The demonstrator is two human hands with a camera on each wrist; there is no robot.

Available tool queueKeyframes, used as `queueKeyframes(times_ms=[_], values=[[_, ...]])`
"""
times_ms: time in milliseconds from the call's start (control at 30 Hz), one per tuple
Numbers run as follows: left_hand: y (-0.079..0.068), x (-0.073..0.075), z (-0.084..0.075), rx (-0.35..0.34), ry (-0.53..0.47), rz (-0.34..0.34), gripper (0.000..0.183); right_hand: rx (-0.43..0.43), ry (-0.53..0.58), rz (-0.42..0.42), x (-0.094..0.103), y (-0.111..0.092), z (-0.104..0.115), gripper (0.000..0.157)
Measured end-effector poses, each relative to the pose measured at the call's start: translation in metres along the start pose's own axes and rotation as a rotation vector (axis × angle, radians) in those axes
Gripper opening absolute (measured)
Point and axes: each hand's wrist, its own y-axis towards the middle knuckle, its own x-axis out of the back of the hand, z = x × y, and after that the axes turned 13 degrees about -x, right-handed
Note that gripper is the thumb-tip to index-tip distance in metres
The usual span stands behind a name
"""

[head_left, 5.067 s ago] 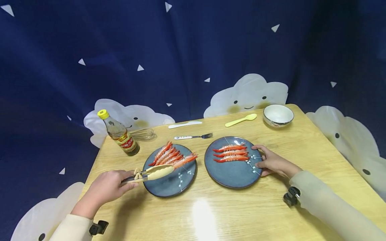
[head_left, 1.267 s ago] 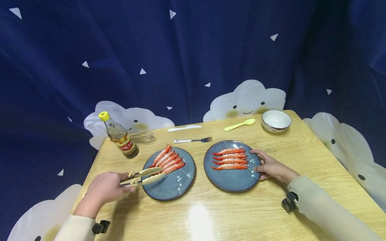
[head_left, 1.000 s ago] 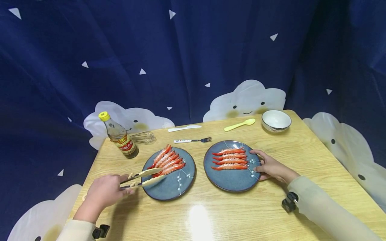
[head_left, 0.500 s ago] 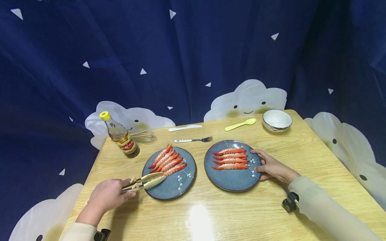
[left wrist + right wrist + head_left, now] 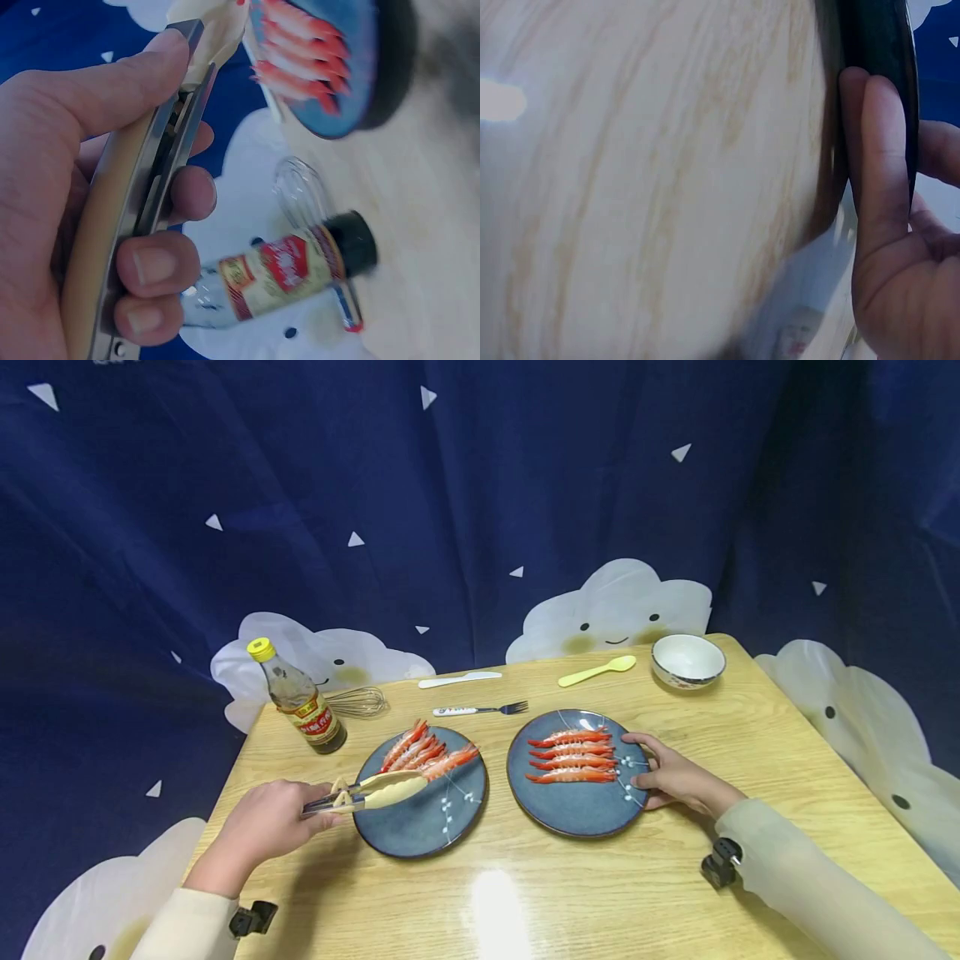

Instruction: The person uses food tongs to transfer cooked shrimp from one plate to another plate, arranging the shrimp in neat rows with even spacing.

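My left hand (image 5: 266, 827) grips a pair of cream-tipped metal tongs (image 5: 390, 792), squeezed nearly together; the fingers wrap the handles in the left wrist view. A red-and-white shrimp (image 5: 452, 761) sticks out from the tongs' tips, over the left blue plate (image 5: 412, 837). Behind it several more shrimp (image 5: 412, 752) lie bunched on that plate. On the right blue plate (image 5: 577, 814) several shrimp (image 5: 573, 762) lie in a neat row. My right hand (image 5: 678, 779) pinches this plate's right rim between thumb and fingers, as the right wrist view shows.
A sauce bottle (image 5: 307, 706) with a yellow cap stands at the left, beside a wire whisk (image 5: 358, 702). Along the back lie a white knife (image 5: 460, 679), a fork (image 5: 480, 709) and a yellow spoon (image 5: 597, 671). A white bowl (image 5: 687, 660) sits at the back right corner.
A fourth shrimp has joined the right plate's row since the oldest frame. The tongs closed on another shrimp at the left plate and raised its end to the right. My right hand stayed.
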Motion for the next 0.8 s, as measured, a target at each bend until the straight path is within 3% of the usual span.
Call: queueKeyframes(times_ms=[167, 533, 800], values=[[0.023, 0.01, -0.009, -0.05, -0.038, 0.014, 0.051, 0.008, 0.002, 0.0, -0.001, -0.001, 0.001, 0.072], [0.085, 0.01, -0.045, -0.272, -0.087, 0.11, 0.047, 0.022, 0.003, 0.021, -0.003, -0.002, 0.0, 0.071], [0.121, 0.009, -0.062, -0.389, -0.079, 0.19, 0.026, 0.034, -0.005, 0.014, -0.002, -0.006, 0.001, 0.072]])
